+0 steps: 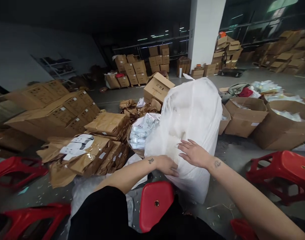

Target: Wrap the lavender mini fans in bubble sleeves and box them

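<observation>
A large, bulging white plastic bag [192, 103] stands upright in front of me, its top gathered to a tip. My right hand [194, 153] rests against the near side of the bag, palm down, with its fingers stretched out and apart. Lower and to the left, my left hand [166, 165] lies on the bag with its fingers extended and slightly bent. Neither hand appears to grip anything. A carton of clear-wrapped packets [142, 133] stands at the bag's left side, partly hidden by it. Close before my body is a red stool [156, 205].
Brown paper packages [105, 125] are piled to the left, with stacked cartons [60, 111] beyond. Open cartons [245, 116] stand at the right. Another red stool [284, 173] is at the right, and more red stools [37, 220] at the left. A white pillar [204, 33] rises behind.
</observation>
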{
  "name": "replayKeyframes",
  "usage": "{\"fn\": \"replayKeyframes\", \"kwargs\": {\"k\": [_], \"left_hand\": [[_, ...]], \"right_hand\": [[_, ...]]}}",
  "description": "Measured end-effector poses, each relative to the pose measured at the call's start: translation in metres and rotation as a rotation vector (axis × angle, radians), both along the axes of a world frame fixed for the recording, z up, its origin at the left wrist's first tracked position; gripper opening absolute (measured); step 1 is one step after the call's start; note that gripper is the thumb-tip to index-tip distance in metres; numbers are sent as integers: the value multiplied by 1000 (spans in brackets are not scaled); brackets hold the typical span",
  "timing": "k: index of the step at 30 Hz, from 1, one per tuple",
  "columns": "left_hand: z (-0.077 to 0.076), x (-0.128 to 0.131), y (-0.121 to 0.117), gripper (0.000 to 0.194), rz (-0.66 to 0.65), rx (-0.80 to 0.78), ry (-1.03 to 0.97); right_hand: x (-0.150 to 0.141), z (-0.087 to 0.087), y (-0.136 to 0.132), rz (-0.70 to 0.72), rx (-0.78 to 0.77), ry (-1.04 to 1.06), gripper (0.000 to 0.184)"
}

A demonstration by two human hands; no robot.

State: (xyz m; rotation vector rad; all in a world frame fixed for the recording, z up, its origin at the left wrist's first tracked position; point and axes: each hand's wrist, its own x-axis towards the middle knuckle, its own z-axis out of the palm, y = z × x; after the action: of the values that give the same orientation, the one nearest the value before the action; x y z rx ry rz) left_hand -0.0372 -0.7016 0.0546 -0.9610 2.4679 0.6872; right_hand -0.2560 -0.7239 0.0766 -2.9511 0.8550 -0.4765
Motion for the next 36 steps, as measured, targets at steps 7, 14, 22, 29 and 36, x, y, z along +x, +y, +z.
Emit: {"fn": "replayKeyframes", "kwargs": {"k": [7, 14, 22, 29, 36], "left_hand": [[1, 6, -50, 23, 557, -39, -35], [-11, -20, -72, 29, 689, -19, -52], [60, -28, -87, 32, 889, -26, 447], [155, -43, -142, 34, 1008, -71, 1151], [241, -126, -155, 35, 836, -182, 1287]], "right_hand": [[-30, -35, -9, 86, 65, 271, 42], [-39, -32, 8, 257, 181, 160, 23], [-53, -16, 24, 146, 268, 152, 23], [-57, -25, 18, 124, 478, 46, 49], [-88, -48, -11, -495, 545, -1239, 16]]}}
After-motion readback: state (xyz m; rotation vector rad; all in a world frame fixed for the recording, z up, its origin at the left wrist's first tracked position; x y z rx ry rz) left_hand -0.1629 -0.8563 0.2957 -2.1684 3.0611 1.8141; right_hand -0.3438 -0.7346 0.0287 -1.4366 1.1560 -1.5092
